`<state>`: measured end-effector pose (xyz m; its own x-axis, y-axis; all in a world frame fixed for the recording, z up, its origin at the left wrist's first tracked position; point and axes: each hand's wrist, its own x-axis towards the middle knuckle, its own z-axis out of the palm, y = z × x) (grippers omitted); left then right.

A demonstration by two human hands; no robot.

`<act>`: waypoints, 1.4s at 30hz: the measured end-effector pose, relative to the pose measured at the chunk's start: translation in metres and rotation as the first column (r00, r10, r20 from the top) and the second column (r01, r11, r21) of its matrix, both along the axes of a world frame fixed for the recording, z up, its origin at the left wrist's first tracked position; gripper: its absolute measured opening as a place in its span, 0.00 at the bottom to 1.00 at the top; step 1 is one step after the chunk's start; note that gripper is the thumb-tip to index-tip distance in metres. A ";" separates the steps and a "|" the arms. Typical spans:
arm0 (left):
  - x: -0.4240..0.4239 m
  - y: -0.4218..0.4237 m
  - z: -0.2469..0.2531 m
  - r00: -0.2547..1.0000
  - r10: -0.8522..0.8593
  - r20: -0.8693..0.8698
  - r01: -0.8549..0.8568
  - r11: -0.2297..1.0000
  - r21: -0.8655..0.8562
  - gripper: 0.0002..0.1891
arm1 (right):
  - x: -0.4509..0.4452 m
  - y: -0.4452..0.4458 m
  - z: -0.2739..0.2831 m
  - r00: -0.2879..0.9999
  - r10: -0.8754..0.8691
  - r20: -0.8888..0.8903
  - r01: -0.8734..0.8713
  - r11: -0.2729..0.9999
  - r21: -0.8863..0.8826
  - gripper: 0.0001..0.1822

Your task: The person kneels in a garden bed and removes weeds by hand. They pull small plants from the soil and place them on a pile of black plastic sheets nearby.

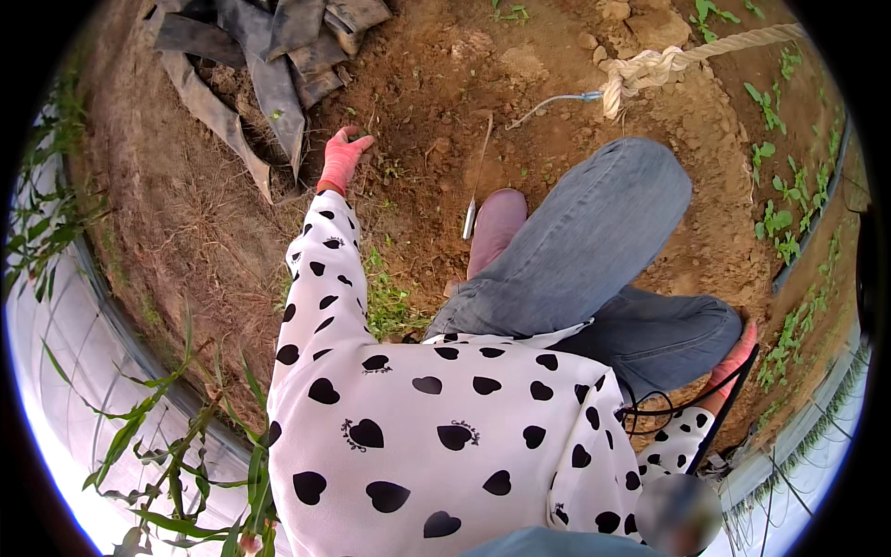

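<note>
My left hand (346,154), in a pink-red glove, reaches out over the brown soil, its fingertips pinched around a small bit of green weed (359,138). Just left of it lies a heap of flat black hose strips (268,83). A thin tool with a pale handle (469,220) rests on the soil beside a pinkish boot (498,226). At the right, my right hand (736,358), also gloved, is partly hidden beside my bent knee; its fingers cannot be made out clearly.
A thick knotted rope (640,72) with a thin blue cord crosses the upper right. Small green seedlings (774,221) grow along the right. Tall leafy plants (170,445) stand at lower left beside plastic sheeting (62,355). Black cords hang near my right arm.
</note>
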<state>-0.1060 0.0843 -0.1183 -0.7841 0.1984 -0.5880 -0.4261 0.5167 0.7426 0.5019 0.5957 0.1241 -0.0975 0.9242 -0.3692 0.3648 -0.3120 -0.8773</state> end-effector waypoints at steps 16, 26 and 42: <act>0.075 -0.005 0.012 0.717 -0.646 -0.263 0.391 0.684 -0.616 0.24 | -0.037 -0.003 0.004 0.999 -0.002 -0.034 0.002 1.000 0.007 0.24; 0.082 0.032 -0.026 0.823 -0.521 -0.226 0.356 0.783 -0.511 0.17 | -0.053 -0.020 0.018 0.997 -0.064 0.039 0.061 0.995 0.080 0.21; 0.099 0.039 -0.020 0.862 -0.475 -0.180 0.231 0.683 -0.693 0.25 | -0.037 -0.009 0.005 0.999 -0.035 -0.011 0.035 0.999 0.025 0.23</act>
<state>-0.0069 0.1237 -0.1382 -0.8954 0.1810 -0.4068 0.0880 0.9675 0.2369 0.4649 0.5864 0.1291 -0.0691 0.9361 -0.3449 0.3444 -0.3021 -0.8889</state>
